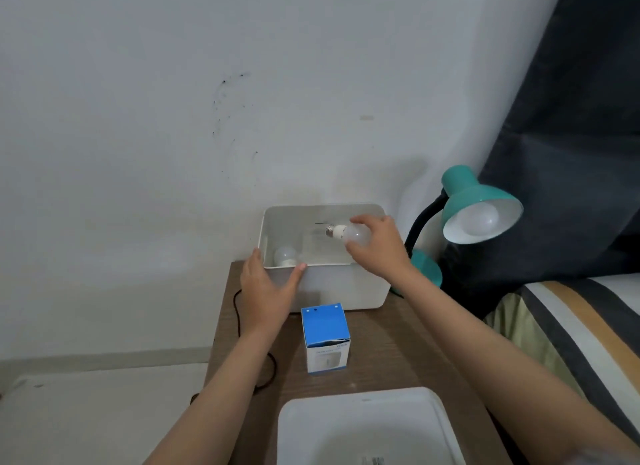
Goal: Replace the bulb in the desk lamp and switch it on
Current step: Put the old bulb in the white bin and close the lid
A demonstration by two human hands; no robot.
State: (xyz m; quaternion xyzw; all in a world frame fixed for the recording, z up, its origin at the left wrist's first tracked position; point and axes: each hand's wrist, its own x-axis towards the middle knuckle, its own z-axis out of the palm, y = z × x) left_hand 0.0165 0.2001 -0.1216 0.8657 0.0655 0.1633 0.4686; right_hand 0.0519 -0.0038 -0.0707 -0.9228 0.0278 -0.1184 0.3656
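Note:
A white storage box [341, 284] stands on a brown bedside table [388, 346]. My right hand [379, 248] holds a white bulb [351, 234] sideways over the box, its metal screw base pointing left. My left hand [268, 289] grips the box's front left corner. A second white bulb [285, 255] lies in the box's left corner. To the right stands a teal desk lamp [479, 206] on a black flexible neck, with an unlit white bulb [478, 218] in its shade.
A blue and white bulb carton [325, 338] stands upright in front of the box. A white lid or tray [367, 426] lies at the table's near edge. A black cord [239, 312] runs down the left side. A striped bed [581, 329] is on the right.

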